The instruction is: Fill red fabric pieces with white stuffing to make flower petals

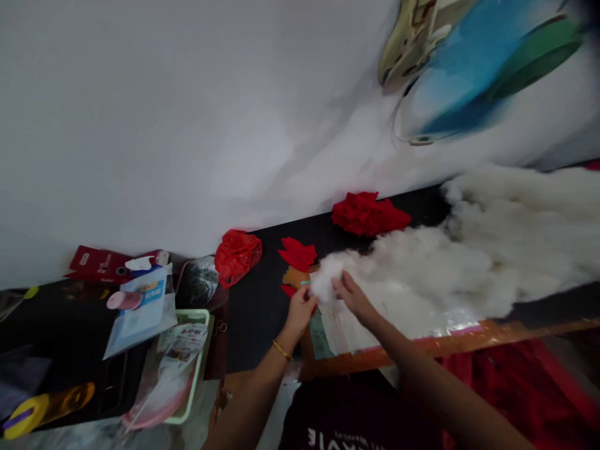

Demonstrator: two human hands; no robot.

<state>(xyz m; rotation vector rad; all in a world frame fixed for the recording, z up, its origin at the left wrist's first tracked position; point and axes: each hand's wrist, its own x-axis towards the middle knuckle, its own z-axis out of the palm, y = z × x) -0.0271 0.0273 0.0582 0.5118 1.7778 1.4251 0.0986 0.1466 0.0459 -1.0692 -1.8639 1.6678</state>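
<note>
White fluffy stuffing point(328, 275) lies between my two hands, at the near end of a larger pile of stuffing point(422, 262). My right hand point(350, 295) is closed on the tuft from its right side. On the left edge of the tuft, my left hand point(300, 307) has its fingers pinched together; what they hold is too small to make out. Just beyond my left hand are a small red cloth piece point(299, 253) and a brown patch of board point(295, 276). A bit of red also shows beside the left fingers.
A crumpled red cloth heap point(368, 214) and a red plastic bag point(237, 256) sit along the wall. To the left are a green-rimmed basket point(202, 350), a pink spool point(125, 300) and a red box point(100, 264). A blurred blue and green object point(487, 62) hangs upper right.
</note>
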